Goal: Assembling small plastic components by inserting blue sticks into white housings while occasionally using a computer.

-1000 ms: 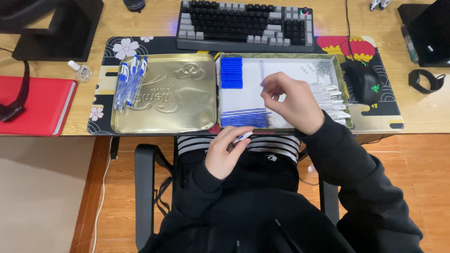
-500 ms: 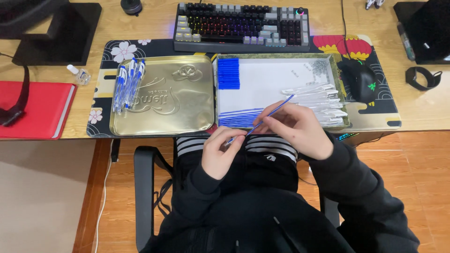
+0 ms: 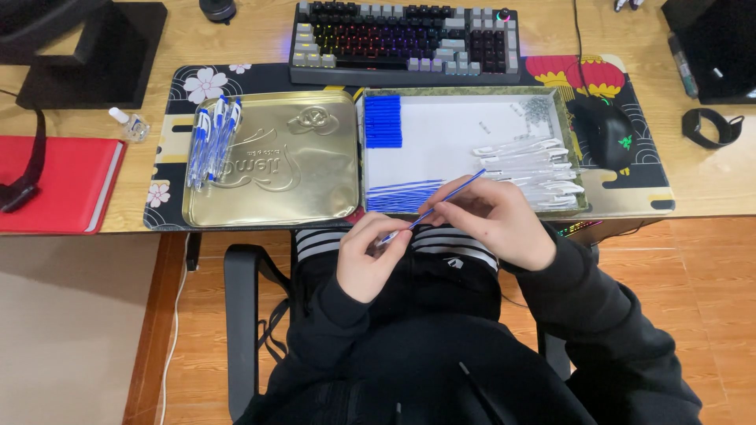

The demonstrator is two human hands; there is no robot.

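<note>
My right hand [image 3: 496,224] pinches a thin blue pen refill [image 3: 441,201] near its middle, and the refill slants up toward the tray. My left hand [image 3: 368,261] closes its fingertips on the refill's lower end, over my lap at the desk edge. Whether it also holds a small part I cannot tell. Just beyond the hands stands an open tin tray [image 3: 465,93] lined in white. It holds a stack of blue caps [image 3: 383,120], a row of blue refills [image 3: 398,197], clear pen barrels [image 3: 528,165] and tiny parts [image 3: 537,106].
A gold tin lid [image 3: 276,169] left of the tray carries several finished blue-and-white pens [image 3: 213,138]. Behind are a lit keyboard [image 3: 402,39] and a black mouse [image 3: 606,130]. At the left lie a red notebook [image 3: 55,185], a small bottle [image 3: 126,122] and a monitor stand [image 3: 87,55]. A watch [image 3: 709,126] sits far right.
My right hand has lifted a blue refill out of the tray and brought it down to my left hand, which now grips its lower end.
</note>
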